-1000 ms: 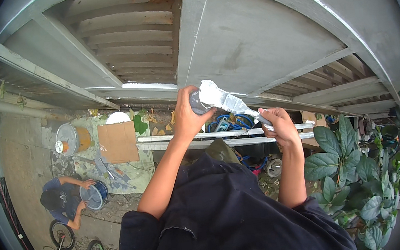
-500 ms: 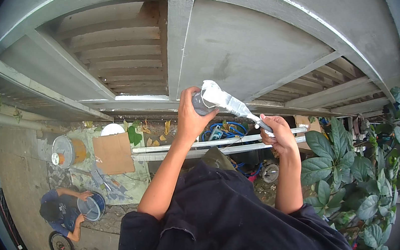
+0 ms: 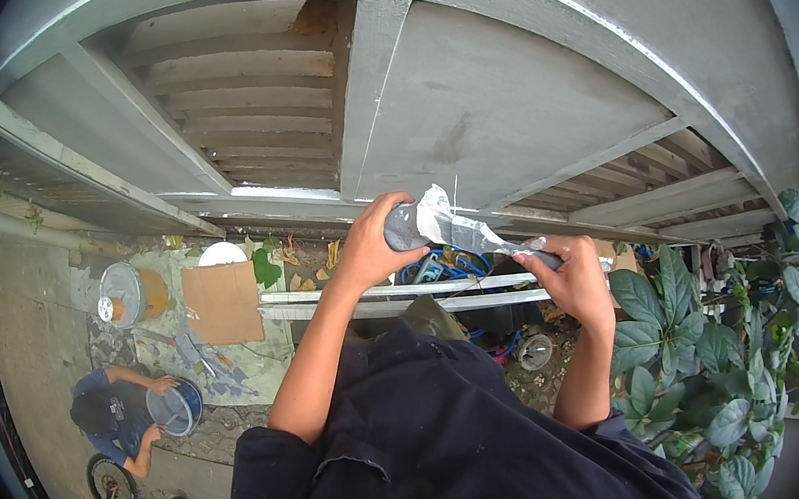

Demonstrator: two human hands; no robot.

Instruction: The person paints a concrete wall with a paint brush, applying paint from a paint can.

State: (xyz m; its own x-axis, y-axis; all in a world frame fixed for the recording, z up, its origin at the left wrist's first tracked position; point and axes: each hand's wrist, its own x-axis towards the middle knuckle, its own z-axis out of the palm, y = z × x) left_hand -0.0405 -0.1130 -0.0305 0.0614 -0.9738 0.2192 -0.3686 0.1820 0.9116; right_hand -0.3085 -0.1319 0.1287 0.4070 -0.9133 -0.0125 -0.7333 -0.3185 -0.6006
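Observation:
My left hand [image 3: 371,246] is wrapped round a small grey cup [image 3: 403,229], tipped with its mouth toward the right. Thick white paste [image 3: 434,212] clings to the cup's rim. In my right hand [image 3: 577,282] is the grey handle of a putty knife [image 3: 475,237]. Its broad blade reaches left to the cup's mouth, with white paste along its edges. Both hands are in front of a grey-painted wooden panel [image 3: 520,92], apart from it. The inside of the cup is hidden.
Slatted openings [image 3: 243,93] break up the panelling. Two pale parallel bars [image 3: 376,298] run below my hands. At the lower left a person [image 3: 116,413] holds a blue bucket [image 3: 178,410] near a bicycle [image 3: 113,484]. Cardboard [image 3: 222,304] lies on the ground; a leafy plant [image 3: 666,315] stands right.
The putty knife has turned, its blade now showing mostly grey rather than white. My right hand has shifted slightly right and rolled over; the cup sits a little lower.

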